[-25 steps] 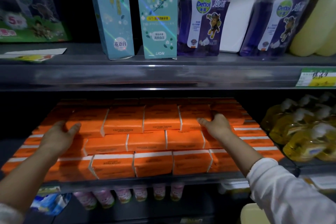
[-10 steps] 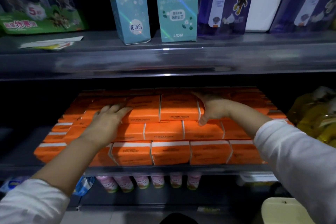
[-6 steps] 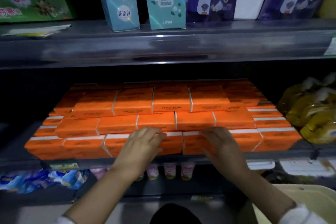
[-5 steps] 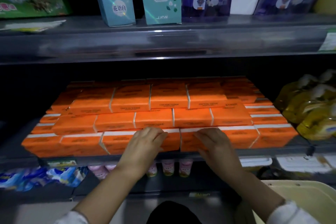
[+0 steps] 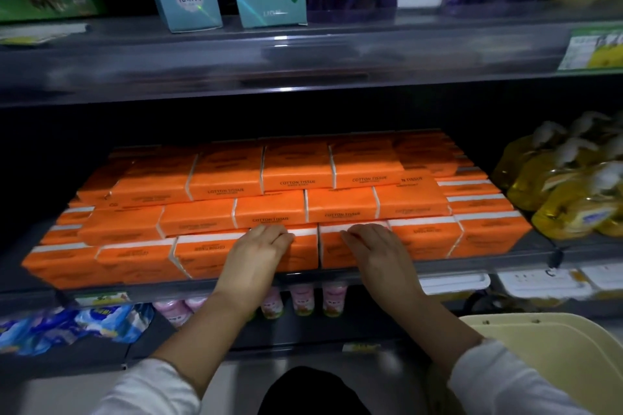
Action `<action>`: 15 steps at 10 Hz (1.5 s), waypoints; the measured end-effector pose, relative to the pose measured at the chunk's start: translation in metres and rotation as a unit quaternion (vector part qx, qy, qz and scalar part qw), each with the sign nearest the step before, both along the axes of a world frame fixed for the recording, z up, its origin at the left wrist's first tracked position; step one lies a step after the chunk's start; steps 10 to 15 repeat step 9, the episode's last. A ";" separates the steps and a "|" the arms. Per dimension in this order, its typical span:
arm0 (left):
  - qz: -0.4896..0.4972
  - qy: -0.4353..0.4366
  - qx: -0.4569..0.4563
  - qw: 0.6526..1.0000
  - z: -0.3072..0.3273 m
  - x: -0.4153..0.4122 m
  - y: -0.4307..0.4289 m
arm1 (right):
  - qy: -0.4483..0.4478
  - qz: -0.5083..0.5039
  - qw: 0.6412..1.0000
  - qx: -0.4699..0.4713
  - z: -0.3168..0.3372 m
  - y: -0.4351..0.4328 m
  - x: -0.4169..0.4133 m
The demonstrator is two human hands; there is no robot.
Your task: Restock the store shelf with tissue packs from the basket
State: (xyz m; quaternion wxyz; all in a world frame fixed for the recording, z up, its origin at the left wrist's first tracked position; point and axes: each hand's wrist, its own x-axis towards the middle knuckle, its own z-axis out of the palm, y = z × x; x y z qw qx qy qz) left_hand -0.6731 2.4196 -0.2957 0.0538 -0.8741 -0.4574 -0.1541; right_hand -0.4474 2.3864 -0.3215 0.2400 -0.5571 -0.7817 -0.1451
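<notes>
Left hand (image 5: 259, 248) and right hand (image 5: 371, 246) press flat-fingered on the front tissue packs (image 5: 199, 254); excess push may skew the stacked rows (image 5: 296, 175) just beyond both hands

A single wide-angle view is taken from the head, faced forward and tilted down, close to the tissue shelf (image 5: 472, 264). The left hand (image 5: 259, 248) and right hand (image 5: 372, 246) are centred, seen from behind; an upper shelf (image 5: 303, 57) is framed above them, a cream basket (image 5: 505, 320) below right.
</notes>
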 end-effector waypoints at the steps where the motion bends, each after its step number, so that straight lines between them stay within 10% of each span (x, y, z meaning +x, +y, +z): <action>1: -0.007 -0.008 -0.002 1.000 0.001 -0.004 -0.001 | 0.011 -0.004 1.000 -0.003 0.000 -0.001 -0.002; 15: 0.034 0.048 0.009 0.998 0.023 -0.015 -0.031 | -0.035 -0.029 0.975 -0.217 0.050 -0.024 -0.007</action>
